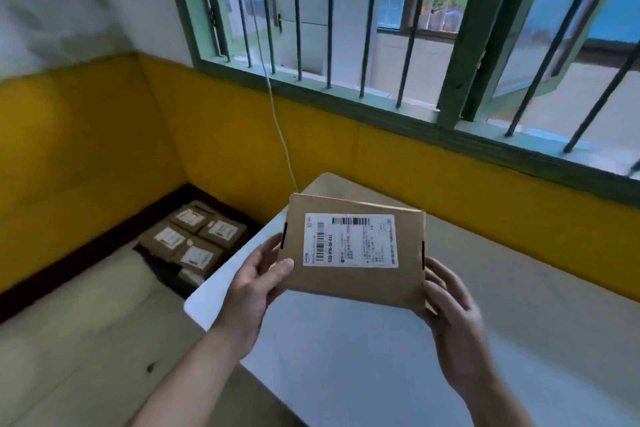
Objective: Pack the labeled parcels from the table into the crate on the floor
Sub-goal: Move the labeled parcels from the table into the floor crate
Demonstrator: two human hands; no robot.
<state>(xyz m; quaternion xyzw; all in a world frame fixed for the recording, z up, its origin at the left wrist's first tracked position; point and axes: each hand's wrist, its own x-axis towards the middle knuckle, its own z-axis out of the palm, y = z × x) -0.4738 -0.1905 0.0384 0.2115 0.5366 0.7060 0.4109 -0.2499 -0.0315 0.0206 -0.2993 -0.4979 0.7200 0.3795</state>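
One parcel [355, 250] was held by two hands; at least five labeled parcels [194, 241] lay on floor; one table [346, 357].

Only one view was given, taken from a camera worn on the person's head. It was aimed forward and tilted down, and the scene was bent toward the edges by the wide lens. The nearest part of the frame was filled by the two forearms, which were seen entering from the bottom edge, close under the lens. The white table [346, 357] was looked down on from just above and behind its near side. The floor at the left was seen from well above and farther off. The barred window [346, 28] was faced across the table, in the upper half of the frame.
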